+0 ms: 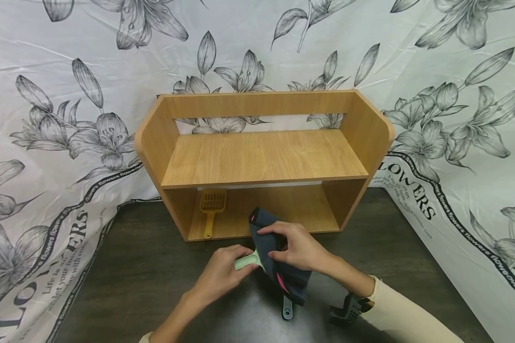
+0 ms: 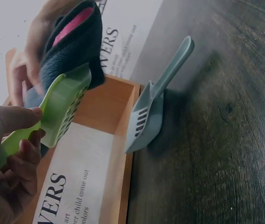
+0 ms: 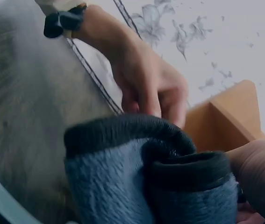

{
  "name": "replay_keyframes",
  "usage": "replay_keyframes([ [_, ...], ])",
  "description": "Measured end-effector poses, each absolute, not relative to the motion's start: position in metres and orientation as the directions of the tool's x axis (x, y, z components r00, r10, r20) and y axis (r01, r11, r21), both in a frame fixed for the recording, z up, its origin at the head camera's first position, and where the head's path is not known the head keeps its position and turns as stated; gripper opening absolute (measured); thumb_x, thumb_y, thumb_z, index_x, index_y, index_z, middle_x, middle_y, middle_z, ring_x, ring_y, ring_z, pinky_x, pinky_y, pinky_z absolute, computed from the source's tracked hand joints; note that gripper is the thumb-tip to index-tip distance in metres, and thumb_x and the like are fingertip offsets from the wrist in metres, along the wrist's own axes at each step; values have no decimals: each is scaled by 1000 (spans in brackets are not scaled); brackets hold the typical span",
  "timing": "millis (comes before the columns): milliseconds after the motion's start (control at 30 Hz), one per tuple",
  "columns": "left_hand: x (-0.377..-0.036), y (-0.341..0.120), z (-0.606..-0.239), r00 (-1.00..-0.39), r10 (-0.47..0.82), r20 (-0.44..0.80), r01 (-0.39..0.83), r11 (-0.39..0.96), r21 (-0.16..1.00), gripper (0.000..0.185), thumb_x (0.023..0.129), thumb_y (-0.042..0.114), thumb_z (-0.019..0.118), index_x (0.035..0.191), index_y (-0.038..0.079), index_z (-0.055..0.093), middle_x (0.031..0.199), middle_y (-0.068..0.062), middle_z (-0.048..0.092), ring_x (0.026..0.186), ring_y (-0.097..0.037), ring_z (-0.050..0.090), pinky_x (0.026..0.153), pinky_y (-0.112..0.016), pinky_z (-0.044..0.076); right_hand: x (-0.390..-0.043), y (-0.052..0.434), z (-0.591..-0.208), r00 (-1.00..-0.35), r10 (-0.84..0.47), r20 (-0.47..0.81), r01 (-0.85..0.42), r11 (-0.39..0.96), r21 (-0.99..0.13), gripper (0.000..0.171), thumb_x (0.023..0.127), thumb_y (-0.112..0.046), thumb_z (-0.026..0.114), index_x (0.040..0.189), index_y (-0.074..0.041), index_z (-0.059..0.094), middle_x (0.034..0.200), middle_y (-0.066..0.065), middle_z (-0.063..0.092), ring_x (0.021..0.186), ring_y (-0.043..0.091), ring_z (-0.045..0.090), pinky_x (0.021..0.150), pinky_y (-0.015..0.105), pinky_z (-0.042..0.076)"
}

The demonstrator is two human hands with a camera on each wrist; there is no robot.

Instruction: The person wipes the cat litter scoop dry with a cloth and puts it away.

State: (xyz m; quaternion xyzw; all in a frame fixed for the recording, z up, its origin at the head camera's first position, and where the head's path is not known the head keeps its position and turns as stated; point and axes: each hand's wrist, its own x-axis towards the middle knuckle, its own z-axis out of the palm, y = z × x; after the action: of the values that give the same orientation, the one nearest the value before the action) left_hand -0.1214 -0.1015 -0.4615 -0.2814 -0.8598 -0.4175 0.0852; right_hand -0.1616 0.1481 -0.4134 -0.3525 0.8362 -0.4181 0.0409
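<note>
**Operator A:** State the grip condition.

**Operator B:** The left hand (image 1: 221, 276) grips the handle of the light green slotted scoop (image 2: 62, 109), fingers curled round the handle. The right hand (image 1: 298, 247) holds the dark blue-grey fleece cloth (image 1: 279, 257), thumb and fingers pinching a folded edge with pink trim. In the left wrist view the cloth lies against the upper edge of the scoop's blade.

**Operator A:** Which step is in hand?

**Operator B:** By judgement, wiping the green scoop with the cloth. Both items are held just above the dark table (image 1: 154, 276), in front of the wooden shelf unit (image 1: 262, 157).

**Operator A:** Surroundings?

**Operator B:** A grey-blue scoop (image 2: 155, 109) lies on the table beneath the cloth; its paw-marked handle end shows in the head view. A yellow scoop (image 1: 211, 209) lies in the lower compartment of the shelf, at its left side. The upper shelf board carries nothing visible.

**Operator A:** What does the next move call for?

**Operator B:** Probably drawing the cloth along the slotted blade while the left hand keeps the handle steady. The slots could snag the fleece, so light pressure is advisable.
</note>
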Motion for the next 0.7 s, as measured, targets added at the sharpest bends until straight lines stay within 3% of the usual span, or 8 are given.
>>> replay_keyframes([
  [67, -121, -102, -461, -830, 410, 378, 551, 494, 673, 19, 88, 11, 87, 104, 2, 78, 94, -1, 75, 72, -1, 55, 61, -20, 47, -164, 156, -415, -768, -594, 238, -570, 465, -678, 51, 86, -3, 86, 134, -12, 71, 125, 8, 73, 80, 7, 63, 73, 29, 57],
  [167, -122, -105, -460, -828, 412, 381, 553, 488, 675, 21, 87, 10, 88, 104, 2, 78, 95, -1, 75, 73, -4, 57, 62, -21, 48, -169, 174, -414, -805, -538, 249, -555, 535, -637, 51, 83, -4, 88, 131, -13, 73, 126, 7, 74, 94, 14, 67, 82, 33, 56],
  [267, -124, -110, -460, -823, 419, 384, 560, 477, 677, 21, 87, 10, 88, 104, 2, 78, 92, -1, 74, 70, -8, 57, 59, -21, 46, -170, 193, -406, -838, -486, 247, -510, 540, -669, 52, 82, -3, 89, 131, -13, 74, 131, 9, 73, 111, 20, 68, 87, 34, 59],
  [333, -126, -113, -460, -823, 423, 379, 558, 479, 678, 21, 86, 9, 88, 103, 2, 78, 91, 0, 74, 69, -8, 57, 59, -21, 47, -171, 205, -398, -847, -472, 245, -485, 495, -722, 53, 83, -1, 88, 133, -13, 73, 132, 12, 72, 102, 19, 70, 79, 32, 60],
  [400, -128, -116, -459, -825, 426, 371, 554, 480, 680, 19, 86, 8, 88, 102, 2, 79, 91, -1, 75, 69, -6, 57, 60, -21, 47, -169, 215, -385, -849, -468, 248, -460, 421, -782, 54, 84, 1, 87, 134, -12, 72, 127, 12, 71, 82, 12, 67, 65, 25, 57],
  [500, -131, -116, -459, -818, 453, 355, 560, 480, 675, 18, 88, 9, 87, 103, 1, 80, 94, -4, 77, 71, -2, 57, 61, -21, 49, -164, 219, -367, -829, -495, 261, -444, 298, -845, 54, 86, 2, 84, 136, -11, 70, 115, 13, 67, 55, 5, 44, 48, 26, 41],
  [567, -134, -113, -457, -809, 471, 352, 569, 474, 672, 19, 89, 10, 87, 104, 1, 80, 96, -5, 79, 73, -2, 58, 63, -22, 50, -160, 210, -360, -810, -523, 265, -436, 235, -868, 53, 88, 3, 83, 138, -9, 68, 112, 14, 64, 52, 5, 40, 46, 26, 40],
  [700, -136, -103, -450, -798, 491, 349, 573, 440, 691, 22, 90, 12, 86, 108, 1, 80, 98, -5, 79, 73, -1, 58, 63, -22, 50, -156, 178, -371, -786, -566, 248, -446, 241, -862, 52, 89, 1, 83, 138, -8, 68, 116, 13, 68, 72, 9, 65, 62, 28, 59],
])
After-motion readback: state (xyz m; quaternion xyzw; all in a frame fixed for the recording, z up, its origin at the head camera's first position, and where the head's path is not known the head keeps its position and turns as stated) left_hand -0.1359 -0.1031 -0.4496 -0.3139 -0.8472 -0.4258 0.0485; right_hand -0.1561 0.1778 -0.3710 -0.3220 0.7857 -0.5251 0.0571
